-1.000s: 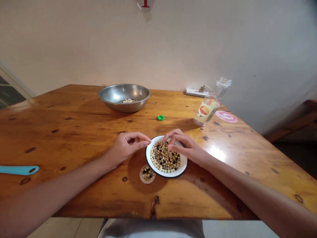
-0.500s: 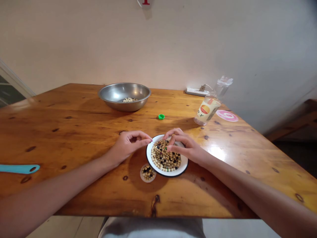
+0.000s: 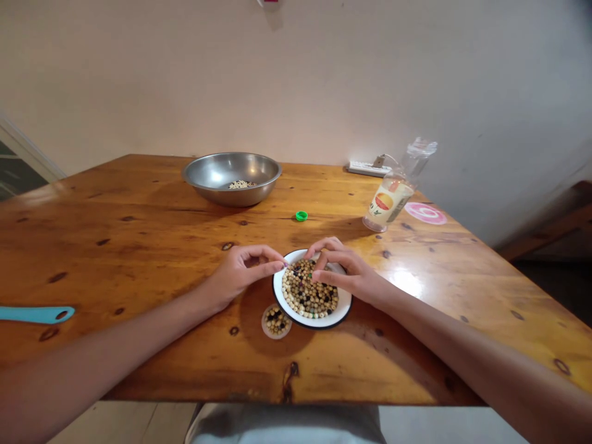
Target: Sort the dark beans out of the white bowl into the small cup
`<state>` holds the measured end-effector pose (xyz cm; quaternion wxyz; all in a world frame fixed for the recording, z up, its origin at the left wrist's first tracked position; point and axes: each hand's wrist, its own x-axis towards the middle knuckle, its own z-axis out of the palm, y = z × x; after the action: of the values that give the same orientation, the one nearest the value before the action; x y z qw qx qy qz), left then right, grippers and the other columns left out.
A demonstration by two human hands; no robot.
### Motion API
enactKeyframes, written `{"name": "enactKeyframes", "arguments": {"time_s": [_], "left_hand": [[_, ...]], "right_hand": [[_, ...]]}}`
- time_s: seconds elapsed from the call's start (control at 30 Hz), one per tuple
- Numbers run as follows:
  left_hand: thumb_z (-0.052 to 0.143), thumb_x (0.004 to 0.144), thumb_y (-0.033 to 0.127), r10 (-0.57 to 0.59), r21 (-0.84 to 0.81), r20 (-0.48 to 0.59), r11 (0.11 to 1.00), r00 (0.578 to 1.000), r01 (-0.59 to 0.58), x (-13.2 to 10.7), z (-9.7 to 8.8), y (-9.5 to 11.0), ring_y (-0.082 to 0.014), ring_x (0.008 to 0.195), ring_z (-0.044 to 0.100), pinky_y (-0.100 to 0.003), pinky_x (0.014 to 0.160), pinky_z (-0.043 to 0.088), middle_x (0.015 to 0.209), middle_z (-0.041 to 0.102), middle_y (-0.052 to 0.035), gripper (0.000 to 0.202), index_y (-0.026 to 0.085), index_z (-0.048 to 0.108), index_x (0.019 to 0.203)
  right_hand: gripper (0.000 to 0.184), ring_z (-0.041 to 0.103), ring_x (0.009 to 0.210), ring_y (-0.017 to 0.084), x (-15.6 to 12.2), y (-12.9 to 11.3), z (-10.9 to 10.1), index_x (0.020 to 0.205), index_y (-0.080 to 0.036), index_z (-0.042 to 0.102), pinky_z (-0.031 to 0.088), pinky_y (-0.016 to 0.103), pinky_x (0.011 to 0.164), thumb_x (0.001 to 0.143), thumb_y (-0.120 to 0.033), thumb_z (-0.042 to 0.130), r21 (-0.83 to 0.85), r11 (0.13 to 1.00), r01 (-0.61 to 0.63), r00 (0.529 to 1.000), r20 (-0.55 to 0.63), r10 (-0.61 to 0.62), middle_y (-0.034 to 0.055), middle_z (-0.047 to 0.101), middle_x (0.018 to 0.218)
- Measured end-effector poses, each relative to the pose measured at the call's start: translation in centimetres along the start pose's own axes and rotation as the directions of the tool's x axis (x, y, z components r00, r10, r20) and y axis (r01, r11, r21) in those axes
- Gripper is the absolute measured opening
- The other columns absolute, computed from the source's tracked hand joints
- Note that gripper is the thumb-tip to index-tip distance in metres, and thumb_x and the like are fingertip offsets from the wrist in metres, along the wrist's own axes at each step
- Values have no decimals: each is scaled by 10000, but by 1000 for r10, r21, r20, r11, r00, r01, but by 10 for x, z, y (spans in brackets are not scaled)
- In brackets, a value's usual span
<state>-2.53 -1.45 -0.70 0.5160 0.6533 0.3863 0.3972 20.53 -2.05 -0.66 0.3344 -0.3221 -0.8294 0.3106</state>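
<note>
A white bowl [image 3: 345, 307] with a dark rim holds many small round beads [image 3: 311, 299], mostly pale and dark brown with a few green ones. At its left rim my left hand [image 3: 250, 266] is pinched, thumb against forefinger, with a tiny purplish bit at the fingertips too small to name. Over the bowl's right side reaches my right hand [image 3: 340, 266]. Its thumb and forefinger close together low above the beads, and the other fingers curve past them; whatever they hold is hidden. Tucked by the bowl's lower left is a small round dish [image 3: 276, 336] of similar beads.
Farther back on the wooden table [image 3: 152, 246] stands a steel basin [image 3: 234, 194] with some beads inside. A green cap [image 3: 301, 216] lies beyond the bowl. To the right are a labelled clear plastic bottle [image 3: 386, 200] and a power strip [image 3: 367, 168]. A blue handle [image 3: 37, 315] lies at left.
My left hand has shifted very slightly right, toward the bowl. The right hand keeps nearly the same pose, and the view has tilted down a little.
</note>
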Motion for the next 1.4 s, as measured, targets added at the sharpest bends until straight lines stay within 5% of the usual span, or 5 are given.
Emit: {"name": "enactKeyframes", "arguments": {"time_s": [0.33,1.0,1.2,1.4], "left_hand": [[753,666,284,-61,-157,8,986,998,62,1,1,-3,-119,691,592,-204,677,444,713,704,0,128,169,731,717],[754,663,304,-85,-158,47,983,995,91,1,1,-3,-120,674,593,-210,667,446,694,702,2,132,178,730,697],[727,698,306,-75,-69,36,995,997,77,0,3,-3,-119,683,597,-203,663,444,723,707,4,136,175,724,737],[659,749,378,-3,228,17,974,1000,-1,0,2,-5,-149,677,598,-227,616,428,777,715,-30,245,151,722,818]], "right_hand": [[219,497,1043,195,0,3,0,720,-187,632,333,387,976,863,-346,585,15,999,28,1000,-7,-28,51,580,1020],[211,502,1039,196,0,2,-1,715,-192,625,343,396,977,863,-337,586,-12,1000,12,1000,-2,-12,50,584,1031],[197,501,1032,194,0,2,-1,711,-189,621,344,397,974,860,-314,594,-24,999,25,1000,-3,-25,48,584,1027],[202,503,1023,197,0,1,0,706,-188,618,345,401,971,861,-313,590,-42,999,25,1000,-7,-25,49,592,1018]]}}
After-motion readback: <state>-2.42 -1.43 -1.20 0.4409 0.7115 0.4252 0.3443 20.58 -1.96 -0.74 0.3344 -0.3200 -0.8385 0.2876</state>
